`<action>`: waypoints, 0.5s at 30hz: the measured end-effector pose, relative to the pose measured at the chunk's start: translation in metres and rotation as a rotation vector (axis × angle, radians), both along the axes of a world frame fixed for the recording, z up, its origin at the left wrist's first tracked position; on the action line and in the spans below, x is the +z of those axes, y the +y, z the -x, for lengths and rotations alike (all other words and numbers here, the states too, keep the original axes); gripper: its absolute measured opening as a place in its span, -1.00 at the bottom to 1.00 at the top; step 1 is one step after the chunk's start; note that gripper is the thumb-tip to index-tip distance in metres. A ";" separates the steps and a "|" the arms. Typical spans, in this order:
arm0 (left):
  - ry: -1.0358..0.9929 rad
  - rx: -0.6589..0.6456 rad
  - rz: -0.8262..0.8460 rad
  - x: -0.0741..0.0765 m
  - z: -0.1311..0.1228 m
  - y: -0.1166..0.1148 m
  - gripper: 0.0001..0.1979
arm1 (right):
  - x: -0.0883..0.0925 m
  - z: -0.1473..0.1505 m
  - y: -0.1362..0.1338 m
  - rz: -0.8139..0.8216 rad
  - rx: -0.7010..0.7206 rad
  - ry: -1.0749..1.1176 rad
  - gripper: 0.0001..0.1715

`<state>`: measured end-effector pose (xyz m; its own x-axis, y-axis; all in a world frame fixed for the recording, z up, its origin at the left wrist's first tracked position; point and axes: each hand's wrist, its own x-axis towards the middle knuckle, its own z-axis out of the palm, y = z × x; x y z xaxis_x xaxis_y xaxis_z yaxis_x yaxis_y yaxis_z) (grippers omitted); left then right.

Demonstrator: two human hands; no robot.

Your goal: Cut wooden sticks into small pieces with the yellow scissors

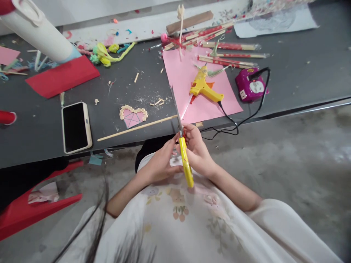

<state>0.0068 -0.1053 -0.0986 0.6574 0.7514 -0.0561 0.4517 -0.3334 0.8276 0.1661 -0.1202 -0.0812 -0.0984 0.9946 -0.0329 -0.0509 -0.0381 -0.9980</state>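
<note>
Both my hands meet just below the table's front edge, around yellow-handled scissors (187, 166). Their blades (176, 107) point up and away over the table, and the yellow handle points down toward my lap. My right hand (197, 150) is closed on the scissors near the pivot. My left hand (161, 160) is closed beside them, fingertips at the same spot; something small and red shows between the fingers. A long thin wooden stick (137, 128) lies on the dark table (287, 84) with one end near the blades.
A phone (76, 126) lies left on the table. A heart-shaped craft piece (133, 116), a yellow glue gun (204, 87) on pink paper (181, 73), a magenta power socket (251, 87) with black cord, chopstick packs (233, 54), red paper (63, 76) and a white roll (41, 33) surround it.
</note>
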 end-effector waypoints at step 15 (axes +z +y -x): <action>-0.232 0.088 0.017 -0.031 -0.009 -0.013 -0.28 | -0.004 0.012 -0.006 -0.068 0.124 -0.141 -0.16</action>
<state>0.0154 -0.1182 -0.1291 0.5860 0.8068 0.0753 0.2757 -0.2859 0.9177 0.1544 -0.1257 -0.0847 -0.2199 0.9755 0.0113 0.0906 0.0320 -0.9954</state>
